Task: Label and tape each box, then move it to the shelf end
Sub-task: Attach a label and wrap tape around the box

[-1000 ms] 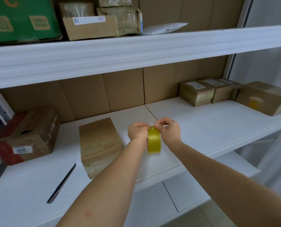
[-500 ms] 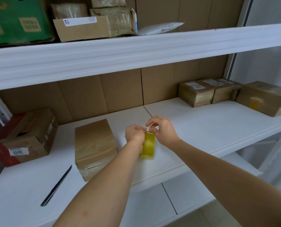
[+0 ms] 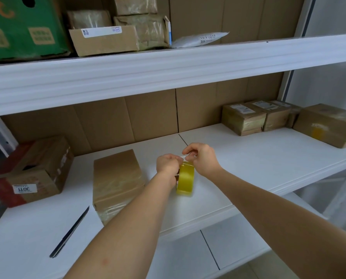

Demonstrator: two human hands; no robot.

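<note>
Tape roll [image 3: 185, 179] held by both hands, beside box [image 3: 117, 182]

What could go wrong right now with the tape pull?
1. The right hand pinches only a thin free end off the tape roll; it may slip and restick.
2. The left hand holds the roll in the air, so a hard pull could twist it.
3. The knife lies by the box, near the left forearm.

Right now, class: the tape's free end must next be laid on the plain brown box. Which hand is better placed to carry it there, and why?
Probably the left hand: it grips the yellow tape roll on the side facing the brown box. The right hand, pinching at the roll's top, would have to cross over.
</note>
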